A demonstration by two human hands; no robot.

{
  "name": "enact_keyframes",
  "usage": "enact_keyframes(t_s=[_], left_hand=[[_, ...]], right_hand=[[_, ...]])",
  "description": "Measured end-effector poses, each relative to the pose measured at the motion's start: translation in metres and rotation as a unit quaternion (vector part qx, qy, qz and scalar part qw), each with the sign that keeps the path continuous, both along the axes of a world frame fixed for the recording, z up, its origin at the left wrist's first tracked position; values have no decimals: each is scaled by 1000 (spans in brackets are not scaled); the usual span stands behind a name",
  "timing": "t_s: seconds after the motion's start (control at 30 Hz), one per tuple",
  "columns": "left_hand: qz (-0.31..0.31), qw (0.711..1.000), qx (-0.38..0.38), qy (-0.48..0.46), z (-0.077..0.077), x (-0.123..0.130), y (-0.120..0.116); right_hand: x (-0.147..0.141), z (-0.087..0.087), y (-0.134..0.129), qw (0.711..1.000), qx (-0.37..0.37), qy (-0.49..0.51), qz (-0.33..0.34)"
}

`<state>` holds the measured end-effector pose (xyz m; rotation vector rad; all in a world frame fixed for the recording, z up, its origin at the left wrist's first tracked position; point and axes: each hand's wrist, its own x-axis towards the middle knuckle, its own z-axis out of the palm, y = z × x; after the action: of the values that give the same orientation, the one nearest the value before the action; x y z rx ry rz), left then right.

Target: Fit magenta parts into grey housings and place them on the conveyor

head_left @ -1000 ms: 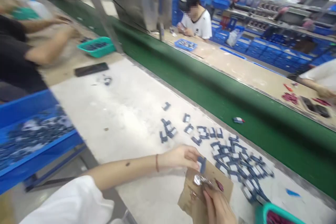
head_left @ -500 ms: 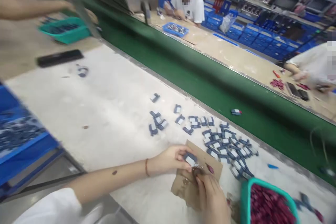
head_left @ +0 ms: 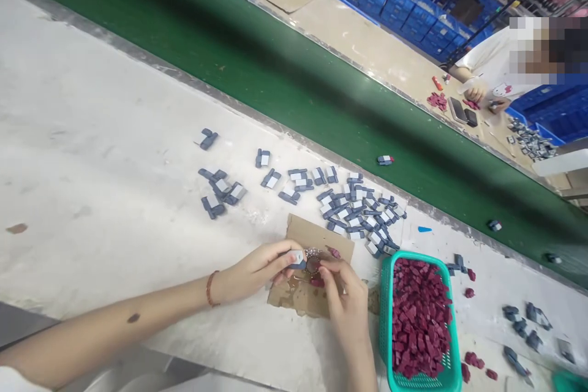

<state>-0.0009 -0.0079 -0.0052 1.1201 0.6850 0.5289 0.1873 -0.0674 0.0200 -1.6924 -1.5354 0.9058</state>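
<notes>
My left hand [head_left: 260, 271] grips a dark blue-grey plastic piece [head_left: 297, 259] with a pale panel, held over a cardboard sheet [head_left: 305, 229]. Close to its right, my right hand [head_left: 346, 285] has thumb and fingers pinched together above the same sheet. Whatever sits in that pinch is too small to make out. Between the hands lies a small round brownish spot [head_left: 313, 265] with a shiny edge. A dark red piece [head_left: 333, 252] rests on the cardboard. Many matching blue-grey pieces [head_left: 356, 217] lie loose beyond the sheet.
A green basket [head_left: 384, 318] full of dark red pieces stands right of my right hand. More blue-grey parts [head_left: 521, 324] lie further right. Beyond the white table runs a green conveyor belt [head_left: 275, 73] carrying a few parts. Across it, a co-worker [head_left: 505, 67] sits at another bench.
The view has swung right and down, so the basket and far-right parts show more fully. The left hand still holds its plastic piece; the right hand stays close beside it.
</notes>
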Motion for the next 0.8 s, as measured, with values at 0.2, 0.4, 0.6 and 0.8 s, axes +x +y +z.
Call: enact_keyframes(t_s=[0.2, 0.4, 0.6, 0.8], left_hand=[[-51, 998, 36, 18, 2, 1, -3], [-56, 995, 75, 33, 2, 0, -2], [-59, 989, 125, 44, 2, -1, -1], [-71, 975, 193, 85, 2, -1, -1]], right_hand=[[-6, 3, -1, 979, -5, 176, -100], [-14, -1, 2, 976, -2, 202, -77], [-17, -3, 0, 982, -4, 183, -45], [-18, 1, -4, 996, 23, 85, 26]])
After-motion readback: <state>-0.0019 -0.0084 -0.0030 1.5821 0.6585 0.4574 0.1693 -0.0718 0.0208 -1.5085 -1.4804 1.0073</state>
